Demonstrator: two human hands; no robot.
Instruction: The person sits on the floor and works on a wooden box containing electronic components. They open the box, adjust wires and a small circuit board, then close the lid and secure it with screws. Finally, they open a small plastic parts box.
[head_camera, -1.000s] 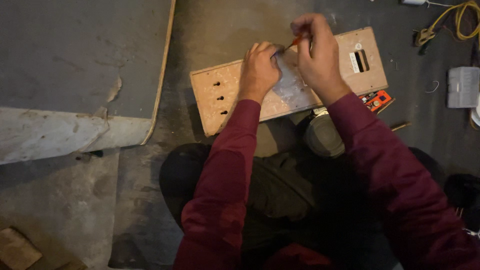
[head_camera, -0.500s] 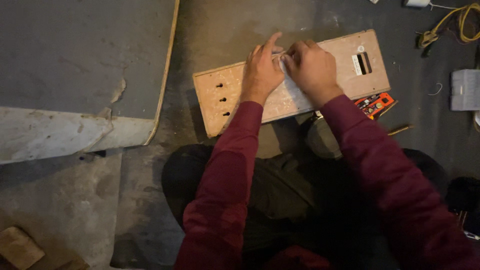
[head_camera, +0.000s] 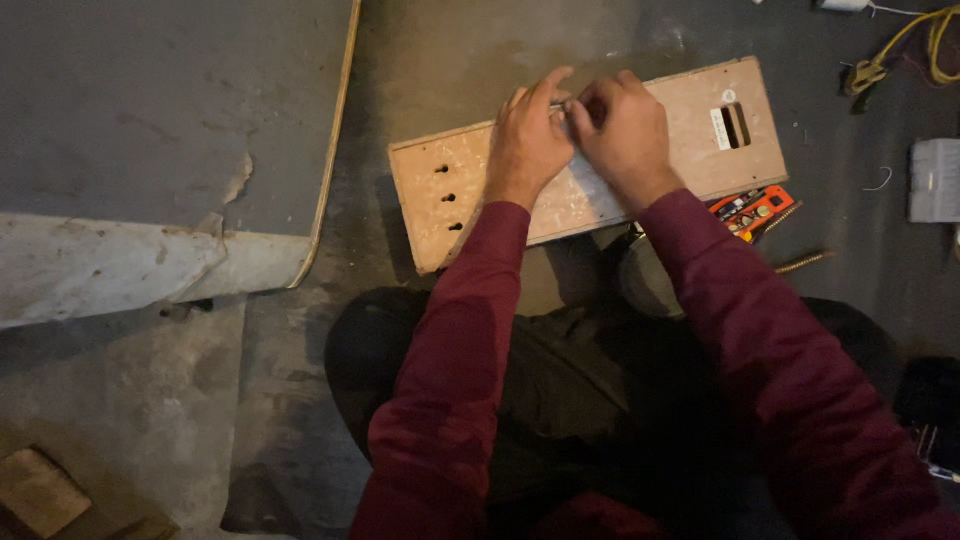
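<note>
A long, pale speckled particle-board panel (head_camera: 700, 150), three holes at nine o'clock, one slot at three, lies on the floor; left hand (head_camera: 527, 145) and right hand (head_camera: 625, 135) pinch something too small to tell.

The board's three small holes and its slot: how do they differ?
The three small holes are round, dark and stacked in a column near the wooden board's left end; the slot is one long narrow rectangle near the right end, with a white label beside it. Both lie clear of the left hand and right hand.
</note>
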